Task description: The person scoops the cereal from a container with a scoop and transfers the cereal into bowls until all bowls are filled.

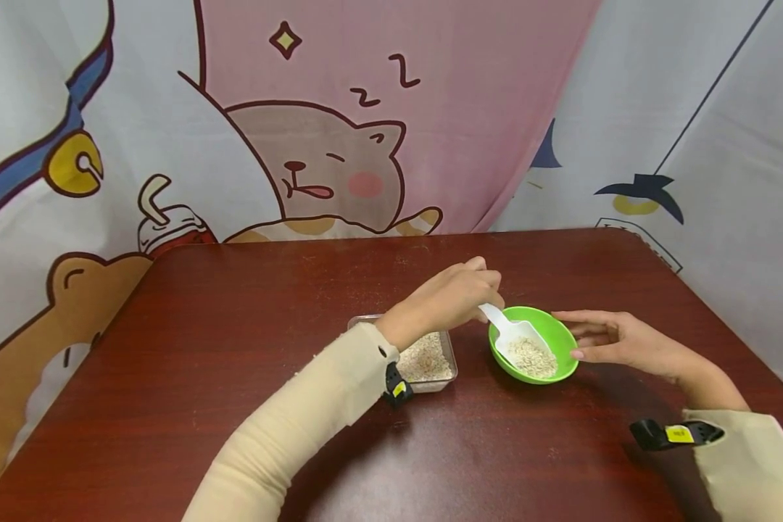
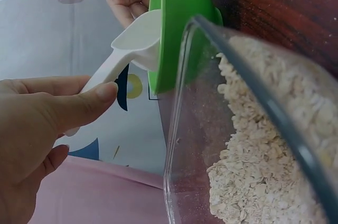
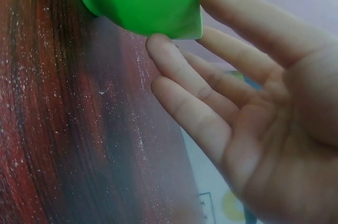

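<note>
My left hand (image 1: pixel 460 293) grips the handle of a white scoop (image 2: pixel 105 68) between thumb and fingers. The scoop's bowl end is down inside a green bowl (image 1: pixel 566 341), where pale oat flakes (image 1: pixel 531 355) lie on and in front of it. At the bowl's right side is my right hand (image 1: pixel 626 341), its thumb and fingertips at the rim and outer wall. In the right wrist view its fingers (image 3: pixel 195 113) are spread and fairly straight. A clear rectangular container (image 1: pixel 455 362) of oats (image 2: pixel 259 176) stands under my left wrist, which hides part of it.
Everything stands on a dark red-brown wooden table (image 1: pixel 235 348). Small pale specks are scattered over its surface. A cartoon-printed curtain (image 1: pixel 483 87) hangs behind the table and along both sides.
</note>
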Demonstrator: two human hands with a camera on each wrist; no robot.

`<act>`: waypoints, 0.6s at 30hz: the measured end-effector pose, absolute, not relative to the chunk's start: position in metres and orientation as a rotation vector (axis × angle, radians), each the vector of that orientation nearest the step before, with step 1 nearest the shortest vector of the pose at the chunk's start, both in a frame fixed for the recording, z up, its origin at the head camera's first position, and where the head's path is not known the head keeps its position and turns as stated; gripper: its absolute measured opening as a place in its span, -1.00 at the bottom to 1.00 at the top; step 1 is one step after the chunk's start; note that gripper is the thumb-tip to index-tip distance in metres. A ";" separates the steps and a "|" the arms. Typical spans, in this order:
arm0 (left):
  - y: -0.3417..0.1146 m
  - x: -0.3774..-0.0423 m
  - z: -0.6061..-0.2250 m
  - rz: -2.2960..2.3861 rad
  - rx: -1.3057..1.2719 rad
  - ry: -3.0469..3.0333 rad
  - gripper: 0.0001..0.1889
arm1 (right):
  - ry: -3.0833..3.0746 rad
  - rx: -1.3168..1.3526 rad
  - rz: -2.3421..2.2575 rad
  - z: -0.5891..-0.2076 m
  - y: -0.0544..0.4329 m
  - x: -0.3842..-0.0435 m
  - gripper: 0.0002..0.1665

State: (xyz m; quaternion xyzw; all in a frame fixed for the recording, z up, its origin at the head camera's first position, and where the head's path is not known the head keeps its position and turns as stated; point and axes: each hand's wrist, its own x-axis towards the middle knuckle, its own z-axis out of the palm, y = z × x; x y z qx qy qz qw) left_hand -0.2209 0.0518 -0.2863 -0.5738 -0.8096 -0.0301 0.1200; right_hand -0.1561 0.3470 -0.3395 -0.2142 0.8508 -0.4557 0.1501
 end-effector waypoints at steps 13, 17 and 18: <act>0.042 -0.218 -0.279 -0.066 -1.596 -2.308 -0.74 | 2.442 -0.626 -1.309 -0.339 0.347 -0.156 -0.30; 0.038 -0.218 -0.276 -0.057 -1.569 -2.311 -0.73 | 2.448 -0.614 -1.299 -0.339 0.347 -0.155 -0.30; 0.037 -0.218 -0.275 -0.058 -1.564 -2.311 -0.73 | 2.453 -0.611 -1.293 -0.339 0.347 -0.154 -0.30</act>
